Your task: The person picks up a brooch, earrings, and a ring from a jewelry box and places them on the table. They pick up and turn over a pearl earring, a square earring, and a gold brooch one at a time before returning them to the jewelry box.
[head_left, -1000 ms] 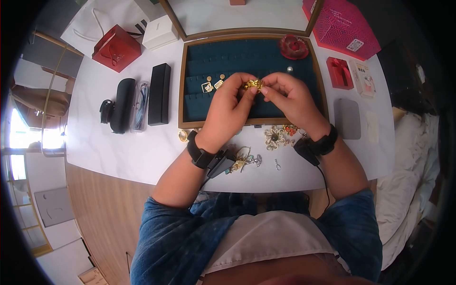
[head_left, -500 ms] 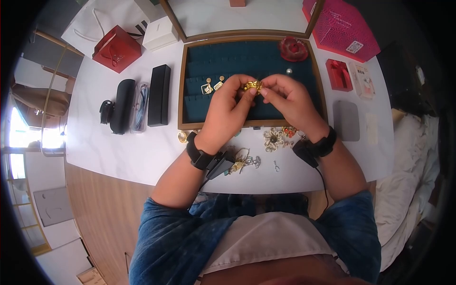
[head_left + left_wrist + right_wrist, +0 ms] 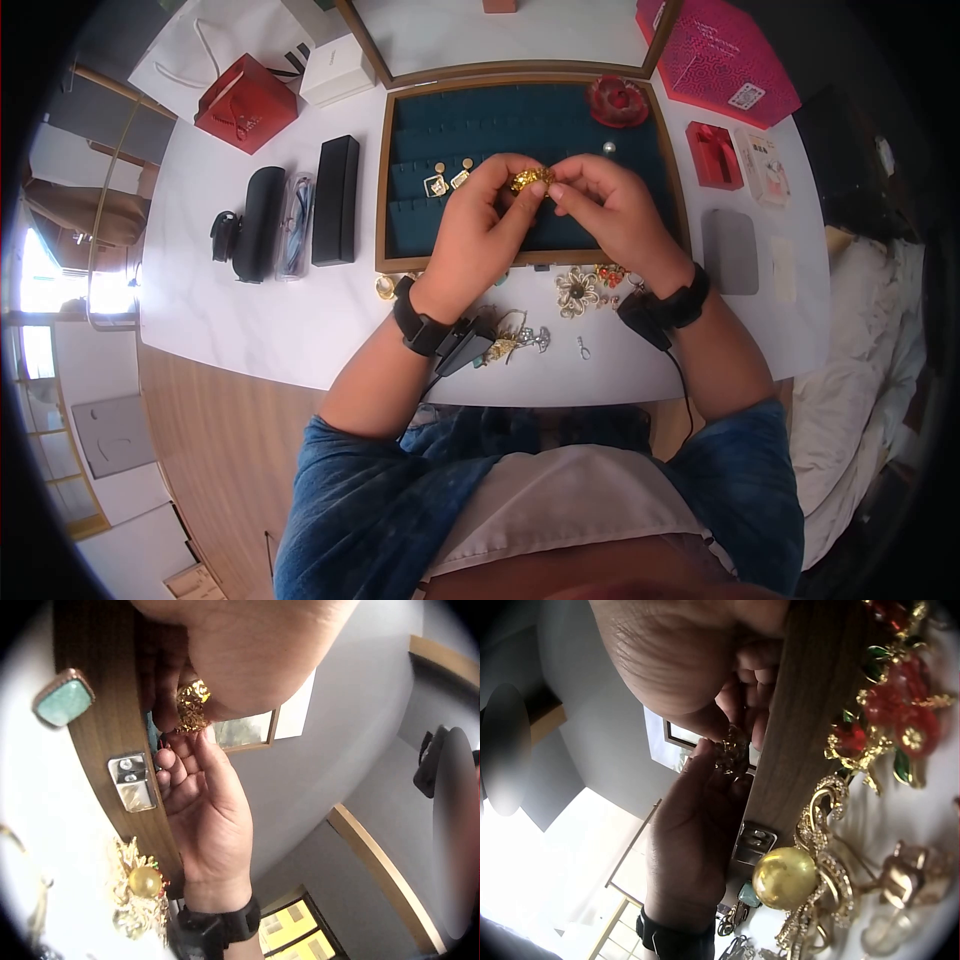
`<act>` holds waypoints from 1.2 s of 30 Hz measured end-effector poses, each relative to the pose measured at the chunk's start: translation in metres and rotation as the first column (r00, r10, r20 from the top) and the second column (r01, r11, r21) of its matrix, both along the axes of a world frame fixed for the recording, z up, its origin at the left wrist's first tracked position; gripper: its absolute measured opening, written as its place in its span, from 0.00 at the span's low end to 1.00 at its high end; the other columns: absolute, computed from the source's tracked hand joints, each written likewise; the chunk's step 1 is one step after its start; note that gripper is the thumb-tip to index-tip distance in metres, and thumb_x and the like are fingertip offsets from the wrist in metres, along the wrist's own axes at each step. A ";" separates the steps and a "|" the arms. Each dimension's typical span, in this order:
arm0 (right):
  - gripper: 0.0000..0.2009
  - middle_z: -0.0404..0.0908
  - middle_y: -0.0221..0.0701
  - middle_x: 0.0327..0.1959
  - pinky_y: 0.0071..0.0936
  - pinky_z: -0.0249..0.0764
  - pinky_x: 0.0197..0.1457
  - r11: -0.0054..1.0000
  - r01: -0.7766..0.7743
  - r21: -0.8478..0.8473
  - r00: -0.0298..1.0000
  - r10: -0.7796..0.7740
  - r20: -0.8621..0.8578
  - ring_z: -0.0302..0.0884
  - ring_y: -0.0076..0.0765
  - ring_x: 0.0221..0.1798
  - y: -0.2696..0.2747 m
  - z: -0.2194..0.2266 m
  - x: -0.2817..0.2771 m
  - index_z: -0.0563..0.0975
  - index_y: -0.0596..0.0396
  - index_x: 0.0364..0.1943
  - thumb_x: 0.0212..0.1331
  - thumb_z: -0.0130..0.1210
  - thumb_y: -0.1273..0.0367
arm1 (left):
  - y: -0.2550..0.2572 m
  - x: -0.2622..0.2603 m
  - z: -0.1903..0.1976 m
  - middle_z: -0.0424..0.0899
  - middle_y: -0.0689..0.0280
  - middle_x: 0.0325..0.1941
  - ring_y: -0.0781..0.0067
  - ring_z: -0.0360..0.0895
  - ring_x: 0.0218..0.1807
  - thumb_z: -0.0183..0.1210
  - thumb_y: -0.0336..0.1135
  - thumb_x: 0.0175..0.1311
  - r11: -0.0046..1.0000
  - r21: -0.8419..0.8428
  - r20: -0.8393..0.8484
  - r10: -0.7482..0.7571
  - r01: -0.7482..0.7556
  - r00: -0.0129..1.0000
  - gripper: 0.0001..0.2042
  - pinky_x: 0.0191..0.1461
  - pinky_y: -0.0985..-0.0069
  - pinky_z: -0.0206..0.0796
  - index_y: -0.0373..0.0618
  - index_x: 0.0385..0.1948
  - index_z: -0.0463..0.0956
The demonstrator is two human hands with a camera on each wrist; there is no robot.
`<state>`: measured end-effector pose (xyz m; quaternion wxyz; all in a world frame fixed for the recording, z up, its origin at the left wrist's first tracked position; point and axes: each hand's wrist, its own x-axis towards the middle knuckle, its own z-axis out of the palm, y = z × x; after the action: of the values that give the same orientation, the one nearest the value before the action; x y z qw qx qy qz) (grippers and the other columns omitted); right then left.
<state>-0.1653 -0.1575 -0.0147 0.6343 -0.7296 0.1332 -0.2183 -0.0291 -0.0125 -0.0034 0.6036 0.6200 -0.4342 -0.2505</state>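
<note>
Over the teal-lined wooden jewellery box, both hands meet at a shiny gold piece of jewellery with a crumpled, faceted surface. My left hand pinches its left side between thumb and fingers. The thumb and forefinger of my right hand pinch its right end. In the left wrist view the gold jewellery glints between the two hands; its exact kind I cannot tell. Left of the hands lies a pair of square-drop earrings in the box, and a pearl sits to the right.
A red flower ornament occupies the box's back right corner. Before the box lie a flower brooch, a red-berry brooch and other jewellery. Black cases stand left, a red gift box right. The glass lid is raised.
The gold jewellery has turned slightly between the fingers and shows a rounder, fuller face. Both hands have stayed nearly in place over the box.
</note>
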 end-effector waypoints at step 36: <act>0.09 0.84 0.29 0.40 0.19 0.76 0.40 0.971 0.236 -0.042 0.962 -0.227 0.153 0.79 0.20 0.35 -0.004 -0.006 -0.001 0.81 0.58 0.52 0.77 0.56 0.69 | -0.009 0.014 -0.017 0.85 0.69 0.37 0.84 0.79 0.34 0.64 0.35 0.75 0.999 -0.028 -0.119 0.017 -0.020 0.993 0.12 0.38 0.82 0.74 0.37 0.50 0.77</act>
<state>-0.1663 -0.1612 -0.0209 0.5904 -0.7094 0.1639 -0.3483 -0.0148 -0.0219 -0.0208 0.6397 0.5991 -0.3952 -0.2752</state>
